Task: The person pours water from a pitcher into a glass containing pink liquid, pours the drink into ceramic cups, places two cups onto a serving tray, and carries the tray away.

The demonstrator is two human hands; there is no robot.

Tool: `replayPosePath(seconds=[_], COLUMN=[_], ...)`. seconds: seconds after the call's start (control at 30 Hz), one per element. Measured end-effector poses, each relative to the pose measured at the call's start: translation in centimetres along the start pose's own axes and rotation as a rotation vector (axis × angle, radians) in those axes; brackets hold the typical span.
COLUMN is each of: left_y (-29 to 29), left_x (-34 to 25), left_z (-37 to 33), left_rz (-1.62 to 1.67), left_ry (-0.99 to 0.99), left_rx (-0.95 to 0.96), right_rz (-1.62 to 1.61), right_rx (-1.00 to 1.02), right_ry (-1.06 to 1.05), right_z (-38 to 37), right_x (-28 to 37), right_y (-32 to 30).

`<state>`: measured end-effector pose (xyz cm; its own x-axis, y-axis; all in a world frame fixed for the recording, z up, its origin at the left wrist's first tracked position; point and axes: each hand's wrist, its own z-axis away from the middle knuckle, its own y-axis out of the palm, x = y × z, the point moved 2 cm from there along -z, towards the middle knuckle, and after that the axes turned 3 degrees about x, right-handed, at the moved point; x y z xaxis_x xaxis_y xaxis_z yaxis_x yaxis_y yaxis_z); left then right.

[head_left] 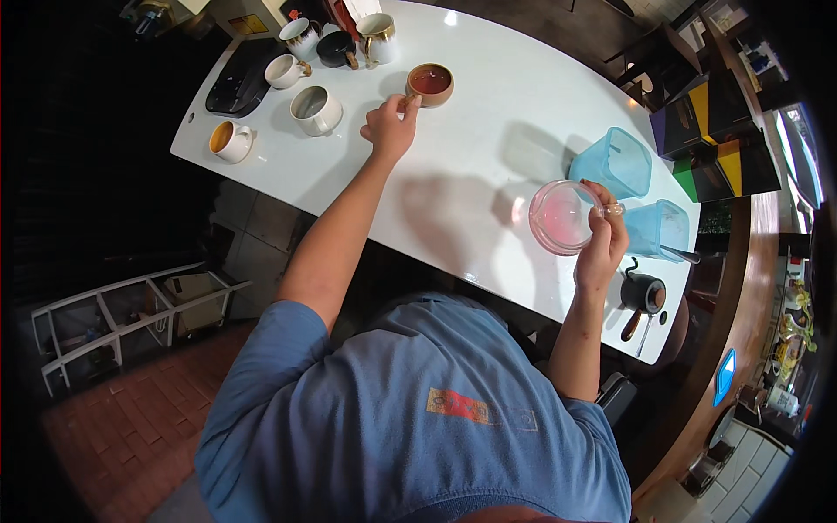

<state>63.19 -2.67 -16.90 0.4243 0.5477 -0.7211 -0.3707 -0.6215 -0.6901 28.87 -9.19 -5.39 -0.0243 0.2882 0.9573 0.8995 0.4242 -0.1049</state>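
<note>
My left hand (392, 129) is closed in a pinch on the handle of a round brown cup (431, 84), which has a reddish-brown inside and stands on the white table. My right hand (602, 241) grips the handle of a clear glass jug (559, 216), held up over the table's right part. Pink shows in the jug; whether it is liquid or tinted glass is hard to tell. Close behind the jug stands a light blue plastic container (612, 164), and to its right a second blue container (656, 228) with a metal utensil handle beside it.
A white cup (316, 111), an orange-lined cup (230, 141) and several mugs (377, 39) stand at the table's far left, near a black flat device (246, 77). On the right lie a small black kettle (643, 289) and a spoon (644, 336). Dark boxes (724, 131) stand beyond.
</note>
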Motion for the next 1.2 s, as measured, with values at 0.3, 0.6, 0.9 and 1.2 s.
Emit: replayPosePath(seconds=[0.3, 0.6, 0.9, 1.2], left_y=[-9.2, -23.0, -19.4, -17.5], left_x=[-1.8, 9.7, 13.8, 13.8], left_z=[2.1, -11.2, -18.1, -20.2], left_rz=[0.588, 0.021, -0.384, -0.667], left_ry=[0.146, -0.034, -0.033, -0.074], left_rx=[0.229, -0.165, 0.007, 0.069], right_rz=[-0.084, 0.028, 0.075, 0.122], right_rx=[-0.048, -0.025, -0.111, -0.25], right_ry=[0.023, -0.064, -0.062, 0.0], right_z=[-0.5, -1.2, -0.1, 1.8], right_x=[0.3, 1.6, 2.8, 3.3], right_y=[0.8, 4.3, 4.8, 4.4])
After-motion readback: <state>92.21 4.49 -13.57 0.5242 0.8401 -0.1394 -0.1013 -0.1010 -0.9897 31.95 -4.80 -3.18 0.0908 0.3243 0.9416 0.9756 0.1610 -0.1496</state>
